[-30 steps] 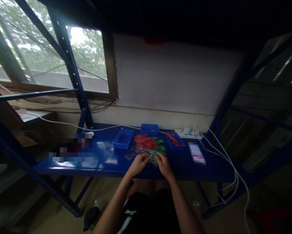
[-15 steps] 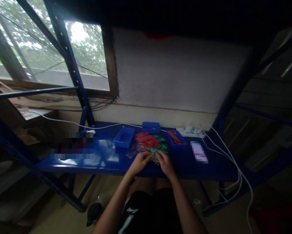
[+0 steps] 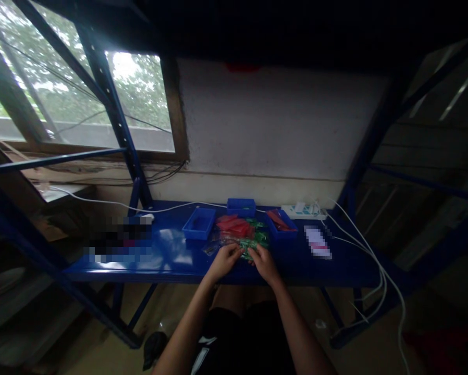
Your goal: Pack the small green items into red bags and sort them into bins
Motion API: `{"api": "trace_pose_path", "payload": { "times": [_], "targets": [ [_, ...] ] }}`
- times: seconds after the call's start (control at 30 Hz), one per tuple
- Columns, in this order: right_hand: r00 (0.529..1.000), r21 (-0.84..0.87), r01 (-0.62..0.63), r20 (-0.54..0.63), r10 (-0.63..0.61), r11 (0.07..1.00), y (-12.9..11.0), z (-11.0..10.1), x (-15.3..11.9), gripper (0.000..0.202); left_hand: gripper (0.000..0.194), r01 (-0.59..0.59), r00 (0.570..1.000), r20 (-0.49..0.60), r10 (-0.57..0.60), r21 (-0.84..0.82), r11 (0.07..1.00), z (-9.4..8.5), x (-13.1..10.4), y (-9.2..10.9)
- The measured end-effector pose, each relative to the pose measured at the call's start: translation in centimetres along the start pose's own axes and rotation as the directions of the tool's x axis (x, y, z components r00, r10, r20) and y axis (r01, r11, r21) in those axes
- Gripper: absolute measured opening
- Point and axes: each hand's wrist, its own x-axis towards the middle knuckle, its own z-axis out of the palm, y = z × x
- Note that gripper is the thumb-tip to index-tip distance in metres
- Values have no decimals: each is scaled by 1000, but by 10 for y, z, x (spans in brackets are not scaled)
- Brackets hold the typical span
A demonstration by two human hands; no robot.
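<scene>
My left hand (image 3: 226, 258) and my right hand (image 3: 263, 260) are close together over the front of the blue table, fingers closed in a pinch. Between them they hold a small green plastic packet (image 3: 247, 250); its contents are too small to make out. Just beyond lies a pile of red packets (image 3: 234, 226), with more green packets (image 3: 260, 235) to its right. Clear plastic bags (image 3: 217, 244) lie on the left of the pile, close to my left hand.
Around the pile stand blue trays: one at left (image 3: 199, 224), one behind (image 3: 241, 207), and one at right holding red packets (image 3: 292, 232). Further right are a blurred white phone-like object (image 3: 317, 241) and a power strip (image 3: 303, 211). White cables (image 3: 369, 250) trail off the table (image 3: 316, 271).
The view has shifted slightly as my head moved. Both hands stay at the same spot, still on the green packet, with only small finger movements.
</scene>
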Motion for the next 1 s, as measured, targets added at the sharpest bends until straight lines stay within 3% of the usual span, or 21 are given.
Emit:
{"api": "trace_pose_path", "payload": {
  "times": [0.47,0.73,1.0],
  "targets": [
    [998,-68,36,-40,-39,997,-7,-5,0,26,30,-25,999,-34,21,-100,995,0,2,-1],
    [1000,82,-23,4,23,996,-2,-3,1,27,26,-52,998,-53,44,-173,984,-2,2,3],
    [1000,169,1,13,-3,986,-9,-8,-2,32,24,-106,981,-182,67,-213,971,-1,5,-7]
  ]
}}
